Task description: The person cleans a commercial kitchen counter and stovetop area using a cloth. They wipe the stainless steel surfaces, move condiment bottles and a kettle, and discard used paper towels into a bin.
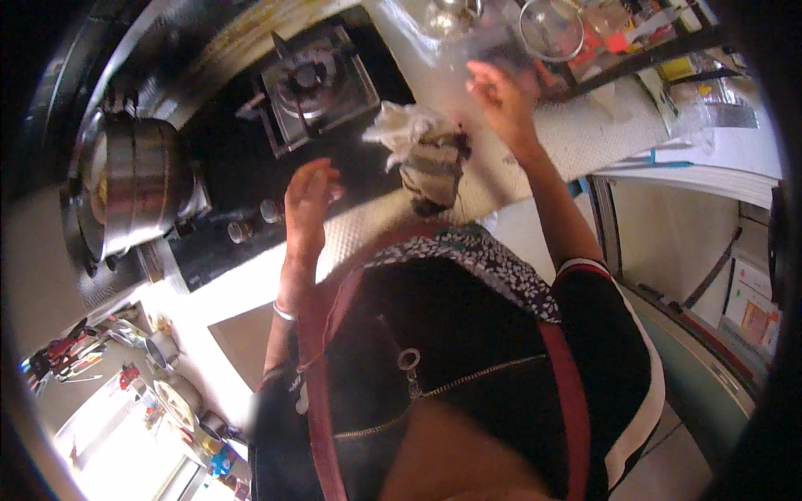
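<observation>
My left hand [311, 194] is raised over the front edge of the gas stove, its fingers loosely curled and nothing seen in them. My right hand [501, 94] is over the counter to the right of the stove, fingers apart, beside a dark blurred thing that I cannot make out. Between the hands, a crumpled, stained cloth [429, 150] lies at the stove's right edge, partly on the counter. Behind my left hand is a gas burner with its metal pan support [319, 87]. Two control knobs [254, 222] sit just left of that hand.
A large metal pot [138, 181] stands at the stove's left end. A rack or tray [645, 47] with a round metal-rimmed item and a red-headed utensil is at the upper right. Plastic packets [689, 113] lie at the right. Dishes and utensils [175, 401] crowd the lower left.
</observation>
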